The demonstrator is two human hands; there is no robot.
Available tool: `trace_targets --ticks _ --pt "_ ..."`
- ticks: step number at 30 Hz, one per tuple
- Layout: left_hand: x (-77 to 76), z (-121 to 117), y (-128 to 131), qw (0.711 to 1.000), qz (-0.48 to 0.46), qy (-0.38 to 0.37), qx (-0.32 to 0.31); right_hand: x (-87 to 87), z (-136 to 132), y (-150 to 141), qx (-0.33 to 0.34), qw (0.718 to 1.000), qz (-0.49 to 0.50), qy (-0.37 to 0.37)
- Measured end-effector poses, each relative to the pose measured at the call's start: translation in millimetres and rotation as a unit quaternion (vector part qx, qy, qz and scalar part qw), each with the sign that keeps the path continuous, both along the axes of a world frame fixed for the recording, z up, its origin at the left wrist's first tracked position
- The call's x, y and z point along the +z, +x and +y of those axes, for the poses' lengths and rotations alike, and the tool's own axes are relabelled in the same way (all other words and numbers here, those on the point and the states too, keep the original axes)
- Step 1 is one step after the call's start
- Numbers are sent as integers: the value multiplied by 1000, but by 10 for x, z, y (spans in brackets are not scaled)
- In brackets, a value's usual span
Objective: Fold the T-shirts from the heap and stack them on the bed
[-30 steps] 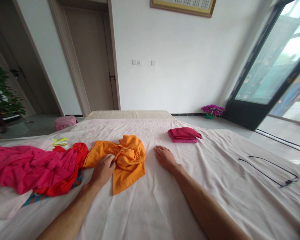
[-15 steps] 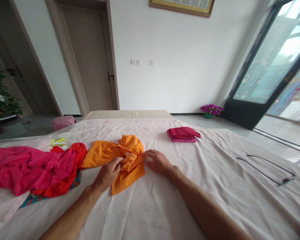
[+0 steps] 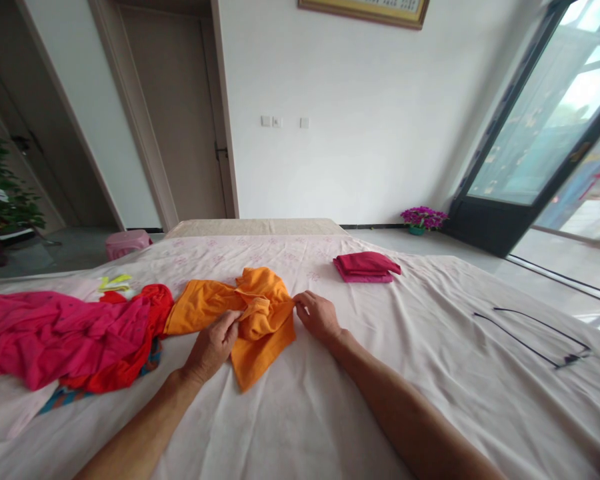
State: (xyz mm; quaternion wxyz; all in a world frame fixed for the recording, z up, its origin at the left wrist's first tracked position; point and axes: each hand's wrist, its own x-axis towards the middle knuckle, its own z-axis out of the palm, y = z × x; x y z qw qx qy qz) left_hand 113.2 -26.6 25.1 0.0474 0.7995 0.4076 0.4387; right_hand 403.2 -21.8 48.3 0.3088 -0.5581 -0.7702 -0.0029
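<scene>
A crumpled orange garment (image 3: pixel 265 333) lies on the pale bed sheet (image 3: pixel 300 427) in front of me, one part stretching left to the clothes pile. My left hand (image 3: pixel 214 345) pinches its bunched middle, fingers closed on the fabric. On the other side, my right hand (image 3: pixel 317 317) holds the garment's right edge between thumb and fingertips. Whether it is a shirt or trousers I cannot tell. Beyond my right hand sits a folded dark red and magenta cloth stack (image 3: pixel 365 267).
To the left is a heap of loose clothes, with a pink garment (image 3: pixel 55 333), a red one (image 3: pixel 155 307) and a yellow strip (image 3: pixel 115 283). Eyeglasses (image 3: pixel 540 337) lie on the right. A pink stool (image 3: pixel 129 245) stands past the bed's far left edge.
My right hand has moved slightly right and up, now pinching the orange fabric and drawing its edge outward. The lower flap has shifted right. My left hand has barely moved.
</scene>
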Motion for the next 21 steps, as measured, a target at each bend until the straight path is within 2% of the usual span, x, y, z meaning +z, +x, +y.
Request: trace_targets --ticks 4,7,10,15,21 --pt "58 -24 -8 997 -38 22 58 31 91 150 -118 984 125 50" --pt "71 -40 30 998 -37 -8 58 11 143 237 -163 970 174 47" --pt "41 -21 63 998 -34 -19 54 -49 154 282 -144 971 186 32" --pt "-13 35 49 998 -20 -42 52 -116 117 287 -46 989 142 -21" --pt "-20 26 42 998 -7 -62 25 -110 120 260 -68 994 54 -64"
